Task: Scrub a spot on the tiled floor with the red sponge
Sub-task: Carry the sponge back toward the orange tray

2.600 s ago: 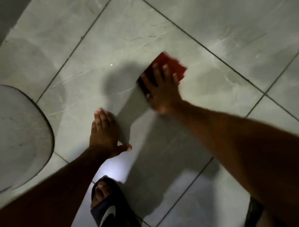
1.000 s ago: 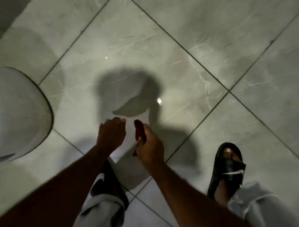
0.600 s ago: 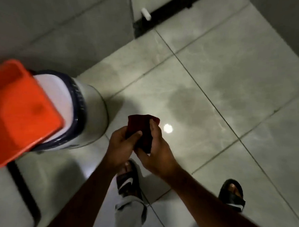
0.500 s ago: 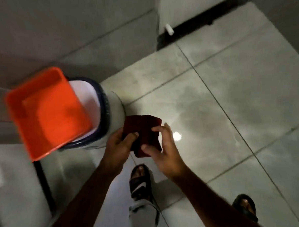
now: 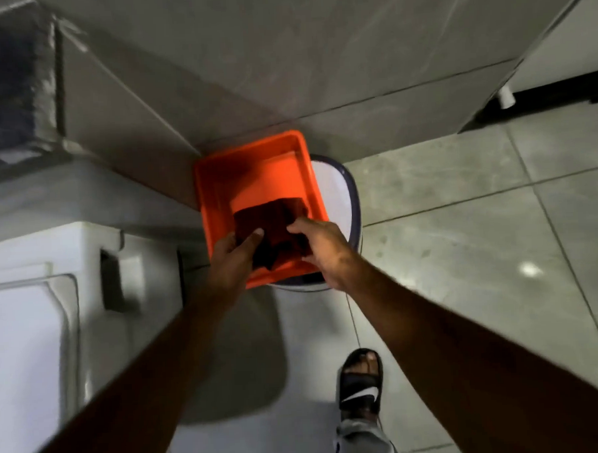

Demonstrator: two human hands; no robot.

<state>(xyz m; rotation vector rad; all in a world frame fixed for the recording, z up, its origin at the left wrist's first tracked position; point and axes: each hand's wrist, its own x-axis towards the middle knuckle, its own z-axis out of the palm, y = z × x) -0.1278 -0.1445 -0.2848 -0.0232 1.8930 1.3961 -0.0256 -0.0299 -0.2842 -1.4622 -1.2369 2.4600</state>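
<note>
The dark red sponge (image 5: 273,224) hangs inside the orange tray (image 5: 217,182), held between both hands. My left hand (image 5: 232,260) grips its left edge with thumb on top. My right hand (image 5: 322,249) grips its right edge. Both hands reach over the tray's near rim. The tray rests on a white bucket with a dark rim (image 5: 344,203). The grey tiled floor (image 5: 462,226) spreads to the right, with a small light glare on it.
A white appliance or cabinet (image 5: 37,306) fills the left side. A grey tiled wall (image 5: 283,55) stands behind the bucket. My foot in a black slide sandal (image 5: 361,381) stands on the floor below the hands. A dark gap runs under a white panel at far right.
I rose from the floor with the sponge, took it in both hands, and turned left. The sponge now sits over the orange tray instead of above the floor.
</note>
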